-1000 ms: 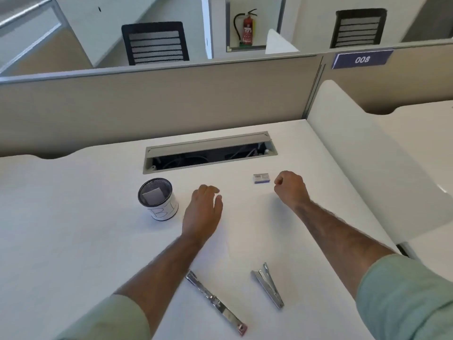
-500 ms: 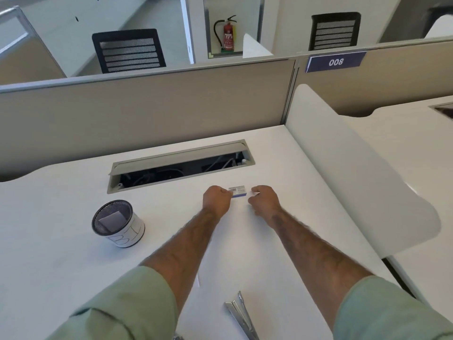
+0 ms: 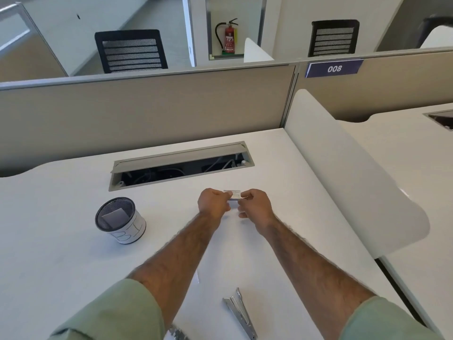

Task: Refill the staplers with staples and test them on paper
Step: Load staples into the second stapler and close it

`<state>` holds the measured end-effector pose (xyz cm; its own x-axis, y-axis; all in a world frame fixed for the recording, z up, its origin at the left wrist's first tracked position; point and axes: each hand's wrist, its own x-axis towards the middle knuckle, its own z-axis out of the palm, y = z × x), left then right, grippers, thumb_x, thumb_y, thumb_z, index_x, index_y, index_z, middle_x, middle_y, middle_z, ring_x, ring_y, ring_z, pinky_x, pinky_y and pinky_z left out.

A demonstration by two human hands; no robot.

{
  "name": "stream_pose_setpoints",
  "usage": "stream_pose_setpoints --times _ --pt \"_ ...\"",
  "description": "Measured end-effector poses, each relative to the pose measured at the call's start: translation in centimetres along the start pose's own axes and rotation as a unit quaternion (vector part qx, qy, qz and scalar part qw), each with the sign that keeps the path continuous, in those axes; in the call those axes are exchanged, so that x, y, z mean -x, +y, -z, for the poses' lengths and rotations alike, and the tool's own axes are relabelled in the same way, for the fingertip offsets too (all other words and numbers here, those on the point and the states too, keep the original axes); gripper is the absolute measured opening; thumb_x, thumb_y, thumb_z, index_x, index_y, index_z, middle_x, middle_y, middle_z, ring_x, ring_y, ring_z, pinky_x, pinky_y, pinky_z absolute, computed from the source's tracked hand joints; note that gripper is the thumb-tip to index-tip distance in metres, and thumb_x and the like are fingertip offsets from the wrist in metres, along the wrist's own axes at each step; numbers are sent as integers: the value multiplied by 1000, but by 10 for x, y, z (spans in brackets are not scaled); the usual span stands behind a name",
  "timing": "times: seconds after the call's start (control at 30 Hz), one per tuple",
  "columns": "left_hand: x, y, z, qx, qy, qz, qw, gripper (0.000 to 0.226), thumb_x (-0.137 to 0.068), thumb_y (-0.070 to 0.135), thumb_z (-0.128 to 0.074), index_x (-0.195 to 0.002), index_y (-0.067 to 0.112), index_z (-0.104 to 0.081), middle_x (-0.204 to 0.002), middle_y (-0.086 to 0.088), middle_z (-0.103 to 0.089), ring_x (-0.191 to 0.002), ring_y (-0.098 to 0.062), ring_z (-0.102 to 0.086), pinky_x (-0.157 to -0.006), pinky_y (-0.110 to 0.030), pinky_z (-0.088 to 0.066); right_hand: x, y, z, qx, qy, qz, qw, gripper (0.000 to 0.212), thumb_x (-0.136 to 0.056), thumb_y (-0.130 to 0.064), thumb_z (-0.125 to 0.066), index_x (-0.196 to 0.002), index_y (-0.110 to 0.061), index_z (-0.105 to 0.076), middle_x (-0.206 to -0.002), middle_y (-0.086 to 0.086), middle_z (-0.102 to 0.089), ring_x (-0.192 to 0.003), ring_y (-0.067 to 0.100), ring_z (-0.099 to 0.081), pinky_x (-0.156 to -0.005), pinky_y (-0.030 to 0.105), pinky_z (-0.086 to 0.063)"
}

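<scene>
Far left on the white tabletop (image 3: 61,241) there's a black mesh cup (image 3: 120,220), standing upright, with a white paper band round the outside and something flat and pale inside it. Way behind it, past the beige partition, is a black office chair (image 3: 130,51).

Down at the bottom edge, just right of the left sleeve (image 3: 117,312), you can only see a sliver of one stapler (image 3: 177,333). It's mostly cut off, so I can't say how it's lying. Further back there's a long cable slot (image 3: 181,165) cut into the tabletop, lid tipped up, wires visible inside.

Both arms reach out to the middle. The left hand (image 3: 213,202) has its grip curled and is pinching the left end of the little staple box (image 3: 234,194). A red fire extinguisher (image 3: 229,36) sits in a wall niche far behind. The staple box is held flat between the two hands, just in front of the cable slot. I can't tell if it's touching the tabletop or just off it. The right hand (image 3: 255,204) pinches the right end, grip curled the same way, lower fingers tucked under.

Close to the body, between the forearms, the other stapler (image 3: 239,312) lies on the tabletop, metal, swung open in a narrow V, well apart from the staple box.

Off to the right, a blue 008 sign (image 3: 333,68) is on the partition and a white rounded side panel (image 3: 343,168) stands along the tabletop's right edge
</scene>
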<state>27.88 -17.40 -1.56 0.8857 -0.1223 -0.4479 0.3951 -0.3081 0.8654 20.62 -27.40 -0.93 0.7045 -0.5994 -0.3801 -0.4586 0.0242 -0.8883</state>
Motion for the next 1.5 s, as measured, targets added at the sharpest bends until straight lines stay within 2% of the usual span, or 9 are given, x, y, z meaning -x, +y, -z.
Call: stream_pose_setpoints --times 0.13,0.37,0.6,0.83,0.97,1.07,1.33,1.4,1.5 --pt "33 5 35 76 -2 1 997 13 -89 10 -78 -97 5 -69 -94 -11 -76 -78 -21 -77 -74 -29 -65 44 -9 -5 -66 -8 11 998 10 -91 -3 -60 -98 0 -66 -95 16 -73 -73 25 -72 -74 40 -64" --pt "113 -3 106 192 -26 -18 981 15 -90 2 -76 -98 -5 -65 -97 -17 -77 -87 -27 -79 -79 -31 -64 119 -22 -6 -209 -69 12 975 14 -91 -12 -68 -98 1 -70 -89 21 -76 -72 27 -72 -68 33 -60" --pt "160 7 160 282 -44 -19 958 14 -92 1 -72 -100 -10 -67 -97 -20 -79 -90 -29 -79 -77 -26 -64 173 -47 -10 -229 -145 22 962 14 -91 -2 -69 -104 2 -70 -83 17 -73 -68 24 -69 -63 31 -59" --pt "191 20 187 273 -61 -49 959 14 -93 5 -71 -102 -5 -69 -94 -11 -80 -92 -27 -79 -78 -27 -64 199 -74 -18 -164 -149 56 974 25 -82 -12 -82 -102 -2 -70 -91 17 -76 -66 20 -67 -57 30 -54" --pt "201 20 193 279 -73 -56 956 18 -93 5 -71 -104 -9 -68 -97 -14 -80 -95 -30 -78 -82 -29 -64 203 -80 -20 -147 -164 67 973 15 -83 -9 -79 -94 -3 -71 -85 14 -76 -63 19 -65 -54 28 -51" --pt "203 18 197 294 -77 -41 952 19 -93 5 -71 -105 -9 -67 -97 -17 -79 -96 -31 -78 -83 -30 -64 205 -78 -20 -180 -182 62 965 5 -88 -5 -73 -93 -5 -72 -85 16 -75 -63 21 -65 -56 28 -55" --pt "204 12 207 307 -77 -23 948 17 -93 8 -71 -104 -5 -68 -97 -15 -80 -94 -29 -78 -78 -26 -63 209 -68 -23 -229 -213 69 947 18 -94 1 -63 -93 -10 -76 -95 21 -76 -72 27 -72 -65 30 -60" --pt "205 11 207 302 -75 -25 950 17 -93 8 -71 -104 -5 -68 -97 -15 -80 -94 -29 -78 -78 -26 -63 211 -67 -24 -234 -213 68 946 18 -94 1 -63 -92 -11 -77 -97 22 -75 -73 28 -72 -66 30 -60" --pt "206 10 207 299 -76 -29 951 17 -92 7 -72 -103 -6 -68 -97 -16 -80 -94 -30 -78 -78 -26 -63 214 -67 -24 -241 -212 58 945 7 -89 -4 -72 -96 -6 -73 -96 22 -75 -72 28 -71 -65 30 -60"
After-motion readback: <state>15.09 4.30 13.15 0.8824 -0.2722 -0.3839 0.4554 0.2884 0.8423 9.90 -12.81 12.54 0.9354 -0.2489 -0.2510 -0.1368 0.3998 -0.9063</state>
